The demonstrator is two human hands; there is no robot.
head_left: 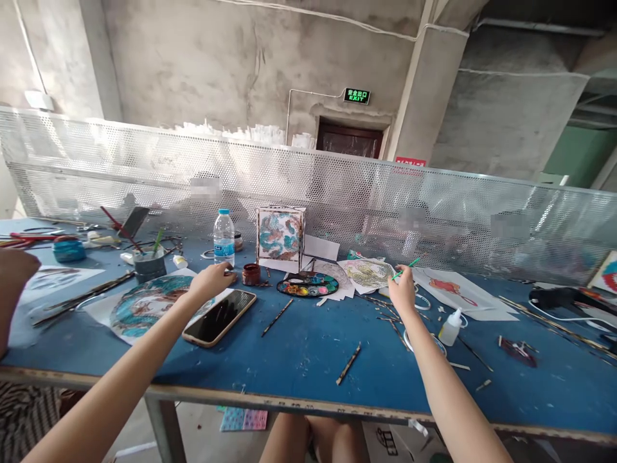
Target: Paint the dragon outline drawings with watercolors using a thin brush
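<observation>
My left hand (212, 283) reaches over the table with its fingers curled together. Something small and dark shows at its fingertips, too little to name. Close to it are a water bottle (223, 238) with a blue cap, a jar of reddish-brown paint (251, 275) and a phone (220, 317) lying screen up. Pinched in my right hand (403, 288) is a thin green paintbrush (413, 262), its tip hidden. Beside that hand lies a sheet with a yellowish drawing (369, 275). A paint palette (308, 285) with several colours sits between my hands.
A framed swirl painting (280, 236) stands at the back. Another person's arm (14, 283) enters at far left, near a grey brush pot (149, 265). Dark sticks (348, 364), a glue bottle (451, 326) and a glue gun (562, 299) lie about. Perforated metal panels (168, 173) border the table.
</observation>
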